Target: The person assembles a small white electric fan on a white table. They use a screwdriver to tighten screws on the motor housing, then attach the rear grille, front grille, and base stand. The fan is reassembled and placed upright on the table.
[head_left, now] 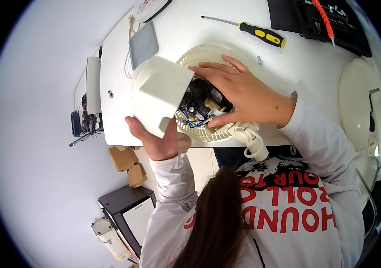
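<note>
My left hand (pixel 157 142) is closed on a cream plastic motor cover (pixel 159 91), thumb outside and the other fingers partly hidden. The cover is tilted beside an exposed black fan motor (pixel 199 96), close to its left side. My right hand (pixel 248 94) reaches over the motor with its fingers spread. One fingertip lies near the cover's upper corner, and the thumb is by the blue and white wires (pixel 193 123). Beneath the motor sits the round cream fan grille (pixel 195 56). A cream pivot joint (pixel 252 139) sticks out over the table's near edge.
A yellow-black screwdriver (pixel 262 35) and a small bolt (pixel 259 60) lie beyond the grille. At the left is a grey tray (pixel 144 45). An open tool case (pixel 342 29) with an orange flexible shaft (pixel 324 20) lies far right, above a cream round base (pixel 355 98).
</note>
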The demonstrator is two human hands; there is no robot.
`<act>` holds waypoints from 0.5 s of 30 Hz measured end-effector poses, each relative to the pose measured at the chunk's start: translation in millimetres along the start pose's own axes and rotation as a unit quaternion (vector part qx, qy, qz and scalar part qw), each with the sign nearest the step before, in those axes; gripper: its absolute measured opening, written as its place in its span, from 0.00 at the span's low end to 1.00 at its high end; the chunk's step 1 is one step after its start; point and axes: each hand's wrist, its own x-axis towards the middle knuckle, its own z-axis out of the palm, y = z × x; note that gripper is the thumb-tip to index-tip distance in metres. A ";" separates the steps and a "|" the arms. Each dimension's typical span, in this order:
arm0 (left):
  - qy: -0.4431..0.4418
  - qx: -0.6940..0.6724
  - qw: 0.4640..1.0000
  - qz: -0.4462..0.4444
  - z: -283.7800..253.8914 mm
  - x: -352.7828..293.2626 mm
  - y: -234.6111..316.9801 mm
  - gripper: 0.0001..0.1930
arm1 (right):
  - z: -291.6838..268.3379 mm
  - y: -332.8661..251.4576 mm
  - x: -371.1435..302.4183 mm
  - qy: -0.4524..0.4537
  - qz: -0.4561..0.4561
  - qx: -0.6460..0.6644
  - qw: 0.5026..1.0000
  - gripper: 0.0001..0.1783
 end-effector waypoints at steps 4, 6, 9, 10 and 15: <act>0.013 0.039 0.998 0.057 -3.7 -1.4 -10.4 0.37 | 0.9 -0.1 0.4 -0.004 -0.004 -0.008 1.000 0.55; 0.005 -0.001 0.998 0.064 -4.2 0.1 -10.4 0.38 | 0.4 -0.5 0.1 -0.009 -0.003 -0.013 1.000 0.56; 0.039 0.001 0.997 0.062 -3.2 -0.8 -12.6 0.38 | -0.1 -1.8 -0.6 -0.008 0.005 -0.018 1.000 0.56; 0.058 0.015 0.996 0.060 -3.0 -1.8 -13.9 0.38 | 0.2 -1.9 -0.6 -0.006 0.006 -0.018 1.000 0.56; 0.013 0.131 0.985 0.116 -9.5 -7.0 -21.4 0.40 | 1.9 -2.3 0.4 -0.007 0.011 -0.019 1.000 0.57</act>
